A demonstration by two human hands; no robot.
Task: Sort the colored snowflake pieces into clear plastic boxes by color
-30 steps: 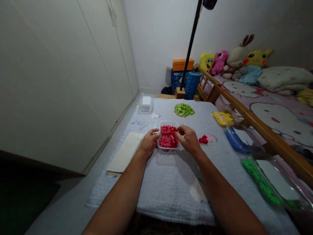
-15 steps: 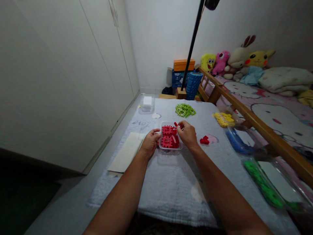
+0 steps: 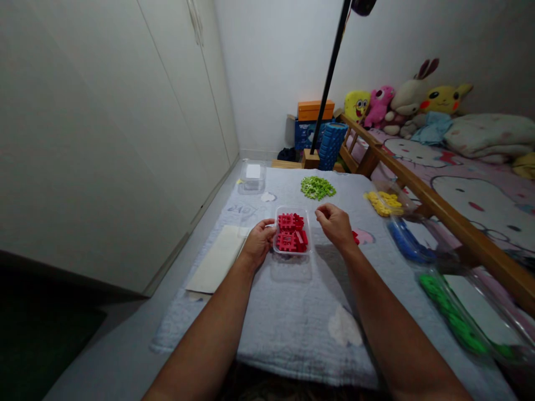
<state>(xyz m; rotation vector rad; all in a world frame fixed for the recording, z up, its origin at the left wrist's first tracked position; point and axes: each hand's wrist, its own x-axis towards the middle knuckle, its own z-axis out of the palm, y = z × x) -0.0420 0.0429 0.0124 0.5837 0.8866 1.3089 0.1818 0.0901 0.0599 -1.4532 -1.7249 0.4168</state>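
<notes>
A clear plastic box (image 3: 309, 248) on the cloth holds several red building pieces (image 3: 286, 241), some of them square and toothed. My left hand (image 3: 259, 240) grips the left wall of the box, thumb and fingers at its rim. Just right of the box, apart from it, my right hand (image 3: 335, 224) hovers with its fingers curled together; nothing shows in them. Behind that hand, a bit of loose red pieces (image 3: 355, 237) shows on the cloth, mostly hidden by the wrist.
A pile of light green pieces (image 3: 318, 188) lies farther back. Boxes with yellow (image 3: 384, 203), blue (image 3: 409, 240) and green (image 3: 453, 314) pieces line the right, beside the wooden bed rail (image 3: 443, 201). A lidded clear box (image 3: 253, 177) stands back left; a cream folder (image 3: 217, 259) lies left.
My right hand has moved right, away from the box. The small red piece it held over the box no longer shows in its fingers. My left hand stays at the box.
</notes>
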